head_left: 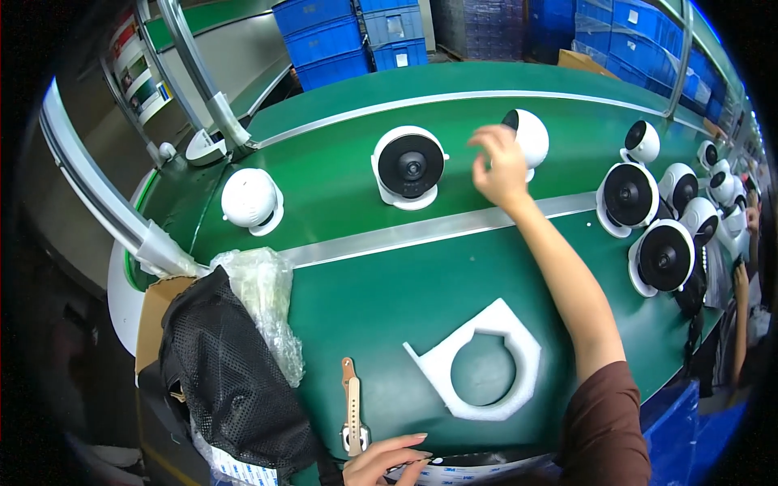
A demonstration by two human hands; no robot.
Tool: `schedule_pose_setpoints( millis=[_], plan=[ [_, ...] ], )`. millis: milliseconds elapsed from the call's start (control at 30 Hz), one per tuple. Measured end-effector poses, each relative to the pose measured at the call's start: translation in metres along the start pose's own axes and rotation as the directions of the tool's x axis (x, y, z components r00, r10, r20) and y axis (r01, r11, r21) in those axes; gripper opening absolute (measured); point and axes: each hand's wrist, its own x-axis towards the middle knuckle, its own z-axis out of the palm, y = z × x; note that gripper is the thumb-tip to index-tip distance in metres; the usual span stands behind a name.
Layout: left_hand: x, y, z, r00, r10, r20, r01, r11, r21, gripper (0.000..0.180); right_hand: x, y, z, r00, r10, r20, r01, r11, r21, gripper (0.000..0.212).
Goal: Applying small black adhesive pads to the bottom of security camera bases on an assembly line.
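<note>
My right hand (pixel 500 168) reaches over the green belt with its fingers apart and curved, holding nothing. Just beyond it stands a round white device (pixel 531 139) with a dark front, partly hidden by the fingers; whether they touch it I cannot tell. To the left, another white device (pixel 412 166) shows its black, lens-like face, and a third (pixel 251 200) is turned away. At the table's near edge my left hand (pixel 387 462) rests with fingers stretched out, beside a wristwatch (pixel 353 409) with a tan strap. A white foam insert (pixel 528 356) with a round hole lies between my arms.
Several more white devices (pixel 628 194) crowd the right side. A black mesh bag (pixel 231 373), clear bubble wrap (pixel 263 300) and a cardboard box (pixel 156 320) occupy the left. A metal strip (pixel 421 232) divides table and belt. Blue crates (pixel 324 40) are stacked behind. Another person's arm (pixel 741 324) shows far right.
</note>
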Motion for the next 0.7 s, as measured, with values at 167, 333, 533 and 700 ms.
schedule_pose_setpoints(
  millis=[167, 333, 533, 700],
  plan=[
    [0.001, 0.006, 0.0, 1.0, -0.02, 0.005, 0.02, 1.0, -0.011, 0.009, -0.031, 0.049, -0.029, 0.886, 0.461, 0.045, -0.41, 0.825, -0.389, 0.1],
    [0.006, 0.008, 0.008, 0.999, 0.049, 0.002, -0.049, 0.999, -0.01, 0.005, -0.013, 0.065, -0.057, 0.85, 0.517, 0.106, -0.492, 0.849, -0.194, 0.103],
    [-0.001, -0.008, 0.009, 0.994, 0.107, -0.031, -0.105, 0.993, 0.062, 0.009, 0.024, -0.038, -0.159, 0.55, 0.495, 0.672, -0.793, 0.561, 0.236, 0.084],
    [0.003, -0.006, 0.014, 0.956, 0.276, 0.096, -0.282, 0.958, 0.054, 0.011, 0.017, -0.079, -0.206, 0.329, 0.064, 0.942, -0.828, 0.499, 0.256, 0.051]
  ],
)
